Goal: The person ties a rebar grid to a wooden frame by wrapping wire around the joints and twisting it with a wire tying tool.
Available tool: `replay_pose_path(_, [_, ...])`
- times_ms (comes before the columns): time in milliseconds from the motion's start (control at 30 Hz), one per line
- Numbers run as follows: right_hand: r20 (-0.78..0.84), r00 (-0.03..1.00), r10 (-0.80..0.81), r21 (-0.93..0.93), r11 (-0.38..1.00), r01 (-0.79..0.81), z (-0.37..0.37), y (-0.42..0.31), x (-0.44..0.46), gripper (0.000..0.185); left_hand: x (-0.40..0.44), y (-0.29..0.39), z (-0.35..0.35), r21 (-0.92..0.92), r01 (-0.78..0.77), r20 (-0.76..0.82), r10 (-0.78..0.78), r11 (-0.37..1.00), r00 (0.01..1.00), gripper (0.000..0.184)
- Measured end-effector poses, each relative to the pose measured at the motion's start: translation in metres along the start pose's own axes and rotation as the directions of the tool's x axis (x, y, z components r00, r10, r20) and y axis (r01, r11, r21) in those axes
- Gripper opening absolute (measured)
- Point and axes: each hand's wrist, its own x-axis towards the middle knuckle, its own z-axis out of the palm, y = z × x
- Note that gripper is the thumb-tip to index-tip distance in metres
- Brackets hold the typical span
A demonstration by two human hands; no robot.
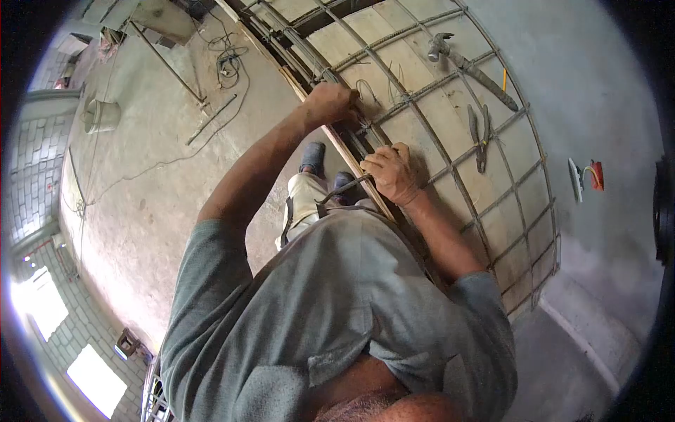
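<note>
At rebar [406, 98] — left hand [329, 103], right hand [392, 174]

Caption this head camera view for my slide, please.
Left hand and right hand at the edge of a rebar grid, with claw hammer and pliers nearby.

Beside your right hand [395, 174], you could reach into the squares of the steel mesh [406, 98] — crossing bars hem each one, and a hammer [479, 79] and pliers [481, 143] lie over some. Leftward, past the wooden edge [294, 82], you have broad passage above the floor [176, 190].
</note>
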Motion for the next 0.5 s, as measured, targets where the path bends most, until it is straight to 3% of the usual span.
replay_pose_path(33, [0.004, 1.000, 0.003, -0.003, 1.000, -0.003, -0.002, -0.001, 0.001, 0.017, 0.002, 0.000, 0.004, -0.004, -0.003, -0.001, 0.003, 1.000, 1.000, 0.035])
replay_pose_path(133, [0.004, 1.000, -0.008, -0.017, 1.000, 0.009, -0.013, -0.003, 0.015, 0.019, 0.003, -0.001, 0.011, 0.040, 0.049, 0.302, -0.059, 0.998, 0.952, 0.033])
replay_pose_path(233, [0.019, 1.000, -0.022, -0.038, 0.999, 0.023, -0.019, 0.001, 0.027, 0.018, 0.001, 0.003, 0.006, 0.033, 0.034, 0.381, -0.044, 0.999, 0.924, 0.033])
replay_pose_path(300, [0.059, 0.991, 0.120, 0.169, 0.977, -0.128, -0.013, 0.007, 0.030, 0.016, -0.008, 0.009, -0.008, -0.010, 0.003, 0.363, 0.001, 1.000, 0.932, 0.032])
replay_pose_path(333, [0.057, 0.992, 0.117, 0.171, 0.977, -0.125, -0.019, 0.007, 0.037, 0.016, -0.011, 0.009, -0.016, -0.057, -0.029, 0.345, 0.047, 0.998, 0.937, 0.032])
replay_pose_path(367, [0.210, 0.926, 0.313, 0.340, 0.865, -0.369, -0.028, 0.007, 0.042, 0.016, -0.012, 0.007, -0.023, -0.058, -0.026, 0.349, 0.045, 0.998, 0.936, 0.032])
replay_pose_path(400, [0.390, 0.801, 0.454, 0.449, 0.666, -0.596, -0.033, 0.010, 0.044, 0.017, -0.011, 0.002, -0.027, -0.207, 0.015, 0.389, 0.068, 0.978, 0.919, 0.033])
replay_pose_path(433, [0.419, 0.778, 0.468, 0.442, 0.644, -0.625, -0.032, 0.023, 0.044, 0.022, -0.009, -0.004, -0.026, -0.348, 0.060, 0.421, 0.099, 0.936, 0.901, 0.035])
replay_pose_path(467, [0.420, 0.776, 0.471, 0.441, 0.641, -0.628, -0.036, 0.037, 0.043, 0.022, -0.006, -0.011, -0.024, -0.350, 0.058, 0.424, 0.103, 0.935, 0.900, 0.035])
replay_pose_path(500, [0.546, 0.740, 0.394, 0.440, 0.617, -0.653, -0.047, 0.048, 0.047, 0.022, -0.001, -0.021, -0.017, -0.323, -0.022, 0.439, 0.171, 0.946, 0.882, 0.037])
